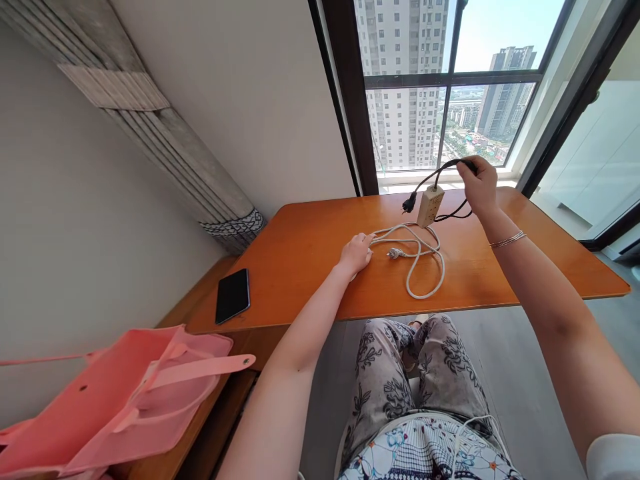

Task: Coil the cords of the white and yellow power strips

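Note:
My right hand (479, 180) is raised over the table's back right part, its fingers closed on a looped black cable (453, 162). From that cable hang a black plug (409, 202) and a cream power strip (431, 206). My left hand (357, 255) rests on the table's middle, fingers closed around the end of a white cable (442, 265) or something joined to it; what lies under the palm is mostly hidden. Loose loops of the white cable spread to the right of my left hand, with a white plug (397, 253) among them.
A black phone (233, 296) lies at the left end of the orange-brown table (300, 267). Nearer on the left, a pink bag (125, 400) sits open on a lower wooden surface. A window (450, 80) stands behind the table, and a curtain (175, 147) hangs at the left.

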Motion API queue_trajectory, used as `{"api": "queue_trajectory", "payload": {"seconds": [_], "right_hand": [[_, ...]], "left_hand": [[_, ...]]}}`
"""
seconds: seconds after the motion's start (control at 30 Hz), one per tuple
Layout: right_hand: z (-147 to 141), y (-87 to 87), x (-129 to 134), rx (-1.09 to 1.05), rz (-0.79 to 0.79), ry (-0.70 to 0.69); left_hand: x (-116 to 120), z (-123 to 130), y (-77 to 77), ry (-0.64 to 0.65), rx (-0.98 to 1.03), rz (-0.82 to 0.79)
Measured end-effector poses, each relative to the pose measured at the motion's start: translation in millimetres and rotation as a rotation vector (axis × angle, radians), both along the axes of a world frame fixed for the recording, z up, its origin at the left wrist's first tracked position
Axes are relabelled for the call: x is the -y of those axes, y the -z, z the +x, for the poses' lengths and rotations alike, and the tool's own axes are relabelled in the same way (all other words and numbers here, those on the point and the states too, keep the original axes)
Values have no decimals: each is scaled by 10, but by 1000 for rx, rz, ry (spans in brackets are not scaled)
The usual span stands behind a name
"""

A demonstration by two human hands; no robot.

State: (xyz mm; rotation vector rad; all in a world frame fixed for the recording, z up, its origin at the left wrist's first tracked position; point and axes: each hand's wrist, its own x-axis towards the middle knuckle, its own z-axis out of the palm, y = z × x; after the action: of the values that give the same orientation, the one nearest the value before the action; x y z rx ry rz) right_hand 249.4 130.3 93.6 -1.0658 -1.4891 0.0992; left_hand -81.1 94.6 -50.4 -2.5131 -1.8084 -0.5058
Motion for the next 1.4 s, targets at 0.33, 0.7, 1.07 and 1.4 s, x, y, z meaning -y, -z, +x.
{"api": "queue_trajectory", "payload": {"seconds": [0.33,0.7,1.07,1.4], "right_hand": [[89,-284,310,-31,-25,-291],[-205,-417,726,47,-93,-446],[-104,-373,747,506,-149,25],[433,-165,465,708,-120,336]], "left_hand": [[-55,553,-627,224,806,-35],[538,1167,-1158,696,966,-226],[620,865,-1430,501,1172,32],[594,303,-1841,300,1489,294]]}}
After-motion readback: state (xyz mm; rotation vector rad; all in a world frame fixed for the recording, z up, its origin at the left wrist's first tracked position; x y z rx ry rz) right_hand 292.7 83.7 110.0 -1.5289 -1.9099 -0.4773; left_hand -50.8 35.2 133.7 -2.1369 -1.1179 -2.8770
